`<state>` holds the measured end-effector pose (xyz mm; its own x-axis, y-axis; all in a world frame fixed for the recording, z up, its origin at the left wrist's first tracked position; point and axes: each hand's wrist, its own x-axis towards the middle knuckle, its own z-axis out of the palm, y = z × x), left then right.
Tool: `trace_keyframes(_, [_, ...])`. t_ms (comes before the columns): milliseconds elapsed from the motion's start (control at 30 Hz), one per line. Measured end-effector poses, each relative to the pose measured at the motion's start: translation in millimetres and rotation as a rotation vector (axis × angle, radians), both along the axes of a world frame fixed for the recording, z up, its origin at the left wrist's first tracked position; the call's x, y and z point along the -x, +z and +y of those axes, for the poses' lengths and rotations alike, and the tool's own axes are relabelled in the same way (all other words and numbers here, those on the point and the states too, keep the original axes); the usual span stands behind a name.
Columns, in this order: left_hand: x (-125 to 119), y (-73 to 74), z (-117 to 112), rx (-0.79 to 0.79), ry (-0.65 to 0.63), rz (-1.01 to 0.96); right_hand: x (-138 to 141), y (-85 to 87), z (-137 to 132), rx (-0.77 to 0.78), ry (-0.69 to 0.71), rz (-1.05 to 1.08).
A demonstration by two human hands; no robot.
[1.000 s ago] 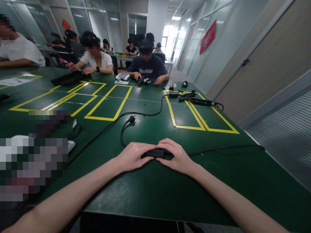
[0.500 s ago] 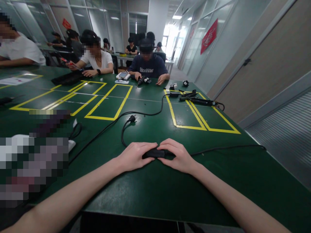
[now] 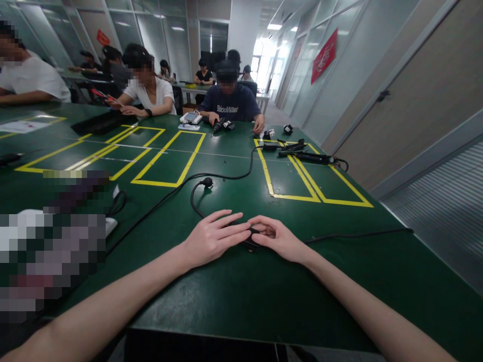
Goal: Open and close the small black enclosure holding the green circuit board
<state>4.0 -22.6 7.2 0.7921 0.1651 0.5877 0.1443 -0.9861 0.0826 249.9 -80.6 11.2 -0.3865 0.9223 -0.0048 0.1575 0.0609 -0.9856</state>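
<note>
Here's our black power adapter (image 3: pixel 250 245), partly hidden beneath and between our hands, low at the desk (image 3: pixel 226 306). It looks hard-cased, likely light, a touch slick: best held along its sides, not by its cords. Our left hand (image 3: pixel 213 237) lays nearly straight fingers across it; our right hand (image 3: pixel 277 239) curls half-closed at its right end, firm grip impossible to confirm. Beyond the left hand, there's the power plug (image 3: pixel 207 183).

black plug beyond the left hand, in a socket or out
Out: the black plug lies on the green table beyond the left hand, with only its cord attached.
</note>
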Motion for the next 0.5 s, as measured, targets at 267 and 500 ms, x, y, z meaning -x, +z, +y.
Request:
trace_keyframes(267, [-1.4,2.3,-2.1,0.393,0.261,0.059,-0.7,-4.0,-2.2,-0.622,-0.142,-0.488])
trace_keyframes(500, [-2.1,2.6,-2.4,0.417,0.243,-0.009,-2.7,0.2,-1.7,-0.864,0.031,-0.682])
